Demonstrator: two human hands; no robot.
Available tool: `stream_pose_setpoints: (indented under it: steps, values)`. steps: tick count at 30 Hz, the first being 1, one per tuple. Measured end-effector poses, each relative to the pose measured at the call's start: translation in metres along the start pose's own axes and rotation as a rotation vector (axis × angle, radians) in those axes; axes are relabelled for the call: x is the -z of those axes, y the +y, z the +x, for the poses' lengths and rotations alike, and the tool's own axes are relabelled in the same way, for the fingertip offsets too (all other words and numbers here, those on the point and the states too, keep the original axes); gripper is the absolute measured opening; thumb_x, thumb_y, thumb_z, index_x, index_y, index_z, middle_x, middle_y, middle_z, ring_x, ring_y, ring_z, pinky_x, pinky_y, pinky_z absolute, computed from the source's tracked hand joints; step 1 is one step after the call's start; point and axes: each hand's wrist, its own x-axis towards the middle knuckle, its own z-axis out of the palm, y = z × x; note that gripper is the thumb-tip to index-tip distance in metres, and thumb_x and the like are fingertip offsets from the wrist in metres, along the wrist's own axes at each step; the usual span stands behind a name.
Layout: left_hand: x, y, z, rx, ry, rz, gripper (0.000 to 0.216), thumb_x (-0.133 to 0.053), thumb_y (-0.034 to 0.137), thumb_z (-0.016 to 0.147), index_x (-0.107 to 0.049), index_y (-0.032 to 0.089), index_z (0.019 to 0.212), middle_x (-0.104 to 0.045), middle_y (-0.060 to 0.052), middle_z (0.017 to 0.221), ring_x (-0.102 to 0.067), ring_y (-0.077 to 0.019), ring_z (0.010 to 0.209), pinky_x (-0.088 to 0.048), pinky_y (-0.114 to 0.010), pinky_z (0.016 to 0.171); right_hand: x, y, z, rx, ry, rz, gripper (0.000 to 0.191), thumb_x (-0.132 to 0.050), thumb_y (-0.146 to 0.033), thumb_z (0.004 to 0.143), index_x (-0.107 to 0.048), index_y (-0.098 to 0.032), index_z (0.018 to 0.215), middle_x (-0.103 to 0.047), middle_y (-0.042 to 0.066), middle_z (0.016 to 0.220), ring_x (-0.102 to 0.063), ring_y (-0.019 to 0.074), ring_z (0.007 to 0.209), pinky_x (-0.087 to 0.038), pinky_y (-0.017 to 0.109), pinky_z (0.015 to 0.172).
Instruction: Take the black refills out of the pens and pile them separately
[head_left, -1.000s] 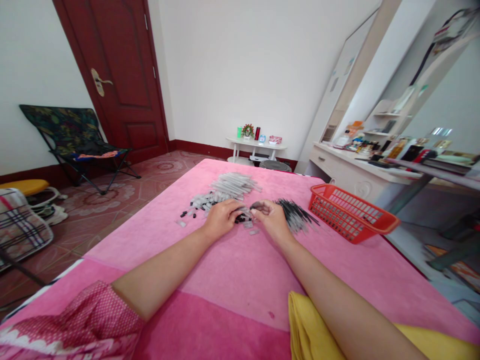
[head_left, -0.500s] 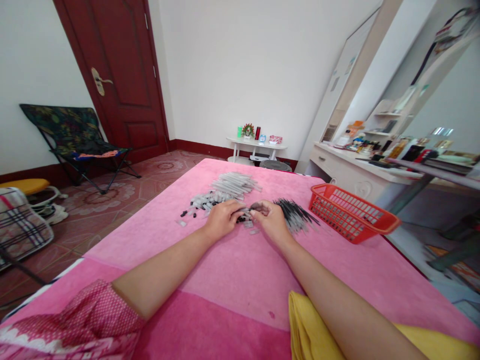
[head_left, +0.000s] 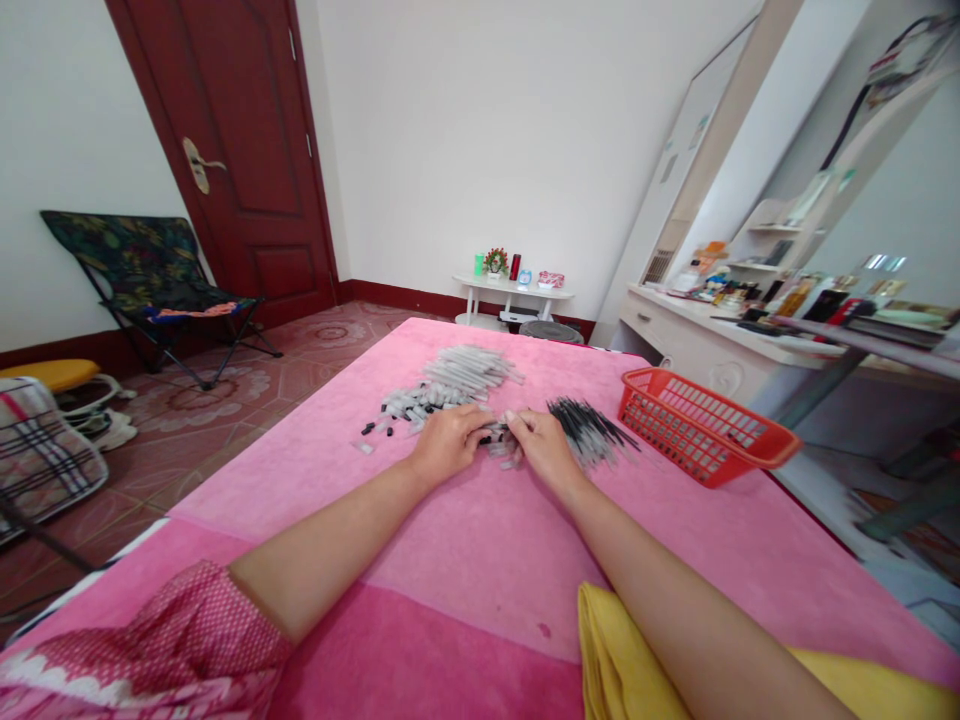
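My left hand (head_left: 450, 442) and my right hand (head_left: 543, 442) come close together over the middle of the pink cloth, fingertips pinched. Whatever sits between their fingers is too small and hidden to name. Just beyond my left hand lies a heap of small translucent caps (head_left: 409, 402), with black plugs (head_left: 389, 431) scattered at its edge. Further back is a pile of pale, pen-like tubes (head_left: 472, 366). Beside my right hand, thin sticks with black and clear parts, like pen refills (head_left: 589, 430), lie in a bundle. More small pieces (head_left: 493, 436) lie between the hands.
A red plastic basket (head_left: 705, 425) stands on the right of the pink-covered table (head_left: 480, 560). Folded yellow cloth (head_left: 626, 650) lies under my right forearm. A dressing table (head_left: 675, 325) is at the right, a folding chair (head_left: 142, 265) at the left.
My right hand has shifted slightly right and its fingers have changed position, the thumb now more upright. My left hand stays almost in place. The piles look unchanged.
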Motion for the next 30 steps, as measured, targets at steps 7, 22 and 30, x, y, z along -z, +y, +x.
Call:
stream_pose_setpoints:
  steps: [7, 22, 30]
  values:
    - [0.0008, -0.0002, 0.0000, 0.004, 0.002, -0.017, 0.023, -0.050, 0.020, 0.085, -0.068, 0.021, 0.099, -0.064, -0.006, 0.083, -0.060, -0.0159, 0.078, -0.044, -0.025, 0.069, 0.0011, 0.0023, 0.0006, 0.133, 0.002, -0.143, 0.025, -0.052, -0.037, 0.080, -0.058, -0.016, 0.069, -0.060, 0.000, 0.061, -0.054, 0.0134, 0.058, -0.040, 0.023, 0.055]
    - [0.0017, 0.0022, -0.0002, 0.017, -0.017, -0.013, 0.021, -0.050, 0.021, 0.085, -0.068, 0.020, 0.096, -0.064, -0.005, 0.082, -0.059, -0.0149, 0.077, -0.043, -0.024, 0.069, 0.0033, 0.0020, -0.0006, 0.150, 0.015, -0.246, 0.026, -0.052, -0.040, 0.082, -0.058, -0.018, 0.070, -0.059, 0.000, 0.062, -0.052, 0.0129, 0.058, -0.035, 0.022, 0.054]
    - [0.0003, 0.0010, -0.0007, 0.011, -0.014, -0.029, 0.022, -0.050, 0.021, 0.085, -0.068, 0.019, 0.098, -0.064, -0.006, 0.082, -0.059, -0.0150, 0.076, -0.043, -0.025, 0.069, 0.0046, 0.0006, -0.0011, 0.135, 0.002, -0.263, 0.024, -0.052, -0.038, 0.081, -0.059, -0.017, 0.071, -0.060, 0.000, 0.063, -0.051, 0.0122, 0.057, -0.034, 0.021, 0.053]
